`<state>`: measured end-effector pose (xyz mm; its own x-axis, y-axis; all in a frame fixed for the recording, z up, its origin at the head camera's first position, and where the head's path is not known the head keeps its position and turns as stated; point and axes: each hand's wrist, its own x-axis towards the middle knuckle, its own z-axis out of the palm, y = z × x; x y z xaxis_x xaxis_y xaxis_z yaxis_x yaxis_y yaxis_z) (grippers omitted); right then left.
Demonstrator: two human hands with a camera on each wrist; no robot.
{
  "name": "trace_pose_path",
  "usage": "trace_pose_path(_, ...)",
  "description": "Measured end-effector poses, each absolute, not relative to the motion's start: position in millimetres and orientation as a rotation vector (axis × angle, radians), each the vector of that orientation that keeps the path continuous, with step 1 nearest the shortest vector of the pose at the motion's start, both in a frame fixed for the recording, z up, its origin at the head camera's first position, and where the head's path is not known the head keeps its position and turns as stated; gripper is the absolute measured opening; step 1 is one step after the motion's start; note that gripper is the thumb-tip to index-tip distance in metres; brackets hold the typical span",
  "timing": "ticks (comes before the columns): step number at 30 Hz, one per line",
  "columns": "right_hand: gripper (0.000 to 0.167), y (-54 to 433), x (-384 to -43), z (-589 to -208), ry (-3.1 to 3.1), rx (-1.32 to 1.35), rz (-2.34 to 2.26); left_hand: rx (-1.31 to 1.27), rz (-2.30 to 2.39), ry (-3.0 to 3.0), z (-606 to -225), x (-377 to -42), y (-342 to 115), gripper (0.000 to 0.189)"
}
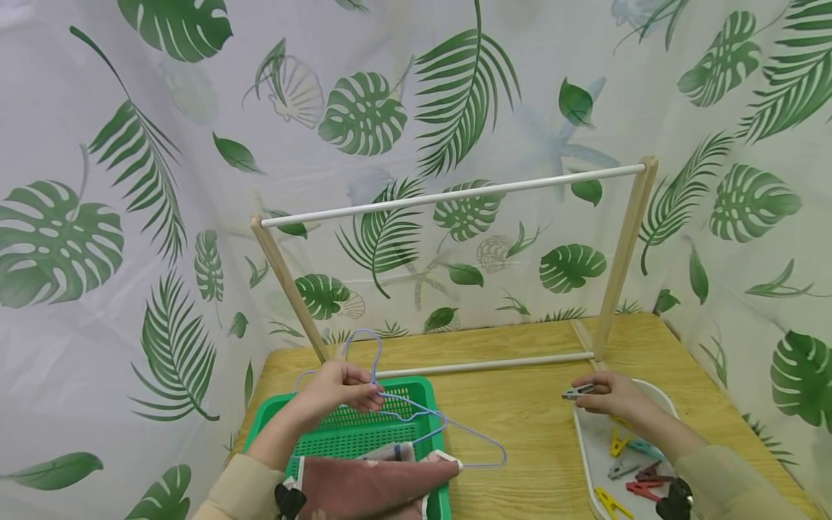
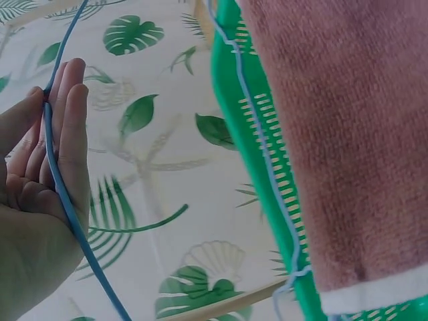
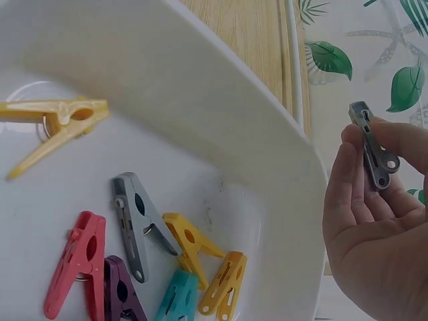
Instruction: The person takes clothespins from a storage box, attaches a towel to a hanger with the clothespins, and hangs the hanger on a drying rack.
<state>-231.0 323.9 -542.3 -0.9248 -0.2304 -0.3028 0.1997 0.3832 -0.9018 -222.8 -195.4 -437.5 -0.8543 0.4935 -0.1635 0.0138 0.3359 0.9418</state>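
Observation:
My left hand [image 1: 347, 386] pinches a thin blue clothes hanger [image 1: 477, 435] just below its hook, over the green basket. A dusty-pink towel [image 1: 377, 482] with a white hem lies along the hanger's lower bar at the basket's front. In the left wrist view the wire [image 2: 57, 177] runs between thumb and fingers, and the fuzzy towel [image 2: 354, 147] fills the right side. My right hand [image 1: 614, 397] holds a grey clothespin [image 3: 372, 146] between thumb and fingers, above the white tray's [image 1: 581, 455] left rim.
Several coloured clothespins lie in the tray, among them a red one [image 3: 77, 264] and a teal one [image 3: 177, 297]. The green basket [image 1: 425, 390] contains another hanger and a greyish cloth [image 1: 399, 452]. Behind stands a wooden rack with a white top rail [image 1: 455, 196]. Leaf-print curtains surround the table [image 1: 513, 433].

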Motion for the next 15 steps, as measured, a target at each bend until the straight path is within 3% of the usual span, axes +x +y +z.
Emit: trace_pose_path(15,0.041,328.5,-230.7,-546.7,2.241,-0.036,-1.574,0.612,1.512,2.378,-377.5,-220.3,-194.8,0.021)
